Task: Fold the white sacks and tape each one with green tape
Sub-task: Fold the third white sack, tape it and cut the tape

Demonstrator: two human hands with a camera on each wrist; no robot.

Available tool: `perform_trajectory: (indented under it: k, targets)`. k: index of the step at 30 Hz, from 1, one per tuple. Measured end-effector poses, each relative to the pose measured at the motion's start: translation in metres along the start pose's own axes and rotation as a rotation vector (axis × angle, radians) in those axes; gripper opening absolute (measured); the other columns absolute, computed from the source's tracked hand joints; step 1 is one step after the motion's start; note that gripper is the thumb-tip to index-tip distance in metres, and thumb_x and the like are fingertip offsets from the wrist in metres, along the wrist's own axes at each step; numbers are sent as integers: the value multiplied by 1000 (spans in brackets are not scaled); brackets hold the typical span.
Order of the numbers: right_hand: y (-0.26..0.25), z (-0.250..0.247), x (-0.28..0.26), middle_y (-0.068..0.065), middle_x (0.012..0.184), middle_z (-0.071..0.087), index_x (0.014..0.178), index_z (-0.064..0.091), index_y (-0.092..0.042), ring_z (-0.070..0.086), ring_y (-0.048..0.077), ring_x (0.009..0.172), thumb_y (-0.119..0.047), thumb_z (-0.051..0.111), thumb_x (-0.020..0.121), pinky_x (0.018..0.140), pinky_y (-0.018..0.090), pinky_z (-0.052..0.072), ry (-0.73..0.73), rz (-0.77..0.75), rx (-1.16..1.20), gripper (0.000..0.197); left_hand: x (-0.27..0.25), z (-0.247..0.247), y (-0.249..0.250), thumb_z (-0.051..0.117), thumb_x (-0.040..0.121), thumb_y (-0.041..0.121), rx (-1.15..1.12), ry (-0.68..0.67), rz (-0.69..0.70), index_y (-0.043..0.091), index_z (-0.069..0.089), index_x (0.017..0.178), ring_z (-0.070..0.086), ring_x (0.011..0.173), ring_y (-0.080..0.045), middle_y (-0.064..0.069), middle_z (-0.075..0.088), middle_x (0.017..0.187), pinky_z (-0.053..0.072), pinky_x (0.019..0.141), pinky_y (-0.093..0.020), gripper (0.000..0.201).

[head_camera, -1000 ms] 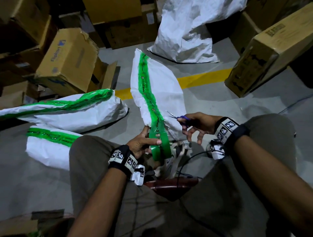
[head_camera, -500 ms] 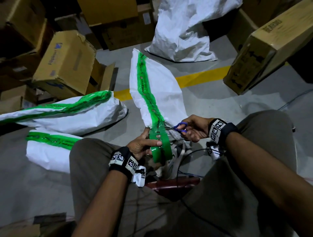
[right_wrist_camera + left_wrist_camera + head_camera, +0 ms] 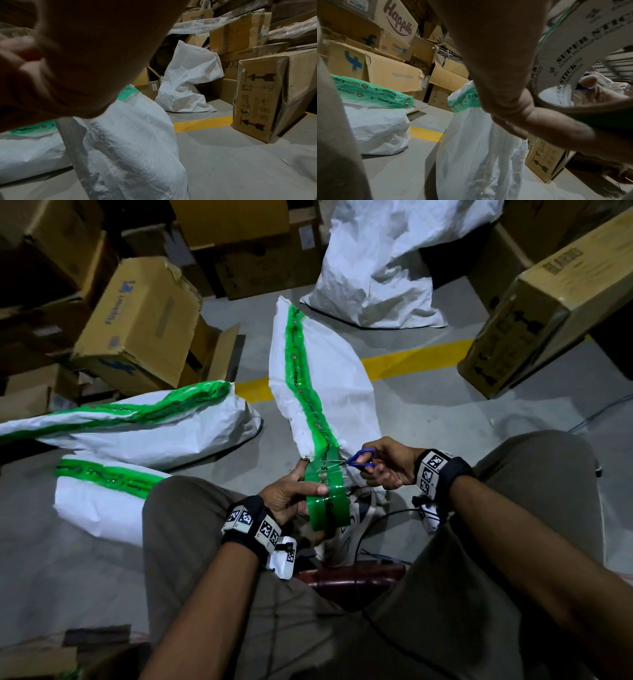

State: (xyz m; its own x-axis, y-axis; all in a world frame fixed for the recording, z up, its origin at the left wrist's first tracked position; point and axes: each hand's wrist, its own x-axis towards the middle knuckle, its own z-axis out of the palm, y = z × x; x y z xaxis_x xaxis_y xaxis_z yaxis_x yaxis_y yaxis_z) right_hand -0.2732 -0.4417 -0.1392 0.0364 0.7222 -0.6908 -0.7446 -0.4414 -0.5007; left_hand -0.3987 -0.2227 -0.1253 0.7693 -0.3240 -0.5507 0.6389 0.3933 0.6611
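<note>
Scissors (image 3: pixel 356 462) sit in the right hand (image 3: pixel 390 465), whose fingers are curled through the blue handles, blades laid across the green tape (image 3: pixel 323 465) at the near end of the folded white sack (image 3: pixel 329 385) lying on the floor at twelve o'clock from the knees. The left hand (image 3: pixel 291 494) grips the tape roll (image 3: pixel 327 510), thumb across it. Judged from this, the cutting step is in hand; next, the blades must close cleanly while the roll keeps the strip taut.

Grey floor (image 3: pixel 445 419): taped sacks (image 3: pixel 137 433), cartons (image 3: pixel 137 320)
</note>
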Motion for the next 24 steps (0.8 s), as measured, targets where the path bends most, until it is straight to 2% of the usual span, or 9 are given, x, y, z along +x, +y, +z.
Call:
perform_trajectory:
  k: [2,5,8,13,15,18,21,24]
  targets:
    - [0,2,2,-4,50,21,55,47,-14,13,11,45,-36,83,48,30,13,22,-3,-8,12,44,-1,2,0,98,45,13,-2,1,5,27,51,139,65,109,-38,-17,65,128,33,106,-68,106]
    - [0,3,5,-2,55,15,56,46,-11,11,12,47,-32,83,51,29,14,23,-20,-38,68,43,-1,1,-1,96,49,8,-27,8,12,27,56,137,60,116,-42,-20,62,132,24,110,-75,99]
    - [0,1,9,-2,55,14,56,44,-11,11,11,45,-28,82,51,29,14,22,-44,-43,107,42,-2,2,0,96,49,7,-17,16,1,21,50,142,61,115,-42,-21,62,131,19,110,-76,104]
    - [-1,-6,10,-5,53,14,55,43,-13,12,7,45,-18,80,55,34,20,5,-63,-49,147,38,-3,1,1,95,51,6,-14,28,-9,22,50,142,51,127,-51,-26,57,138,21,110,-77,103]
    - [0,-7,9,-6,55,13,56,43,-13,12,7,45,-15,81,53,38,20,2,-50,-51,161,39,-3,3,1,97,46,8,-23,35,-11,23,53,139,57,121,-45,-24,61,132,26,111,-73,104]
    - [-1,-8,7,-7,56,13,59,43,-12,15,5,43,-9,83,51,37,17,4,-43,-51,215,41,-2,4,1,98,43,9,-28,37,-3,24,60,132,61,115,-40,-21,64,128,28,111,-70,98]
    - [-4,-8,4,-7,55,14,66,39,-13,22,3,38,-4,84,52,26,15,18,-55,-44,264,47,-1,2,1,98,42,9,-38,38,-4,25,61,130,61,116,-40,-21,64,128,32,111,-66,97]
    - [-6,-8,0,-8,55,15,68,39,-13,16,3,41,-1,85,55,23,16,21,-65,-51,264,49,-1,0,1,97,42,7,-33,48,-13,27,60,129,63,115,-37,-18,66,127,44,104,-60,96]
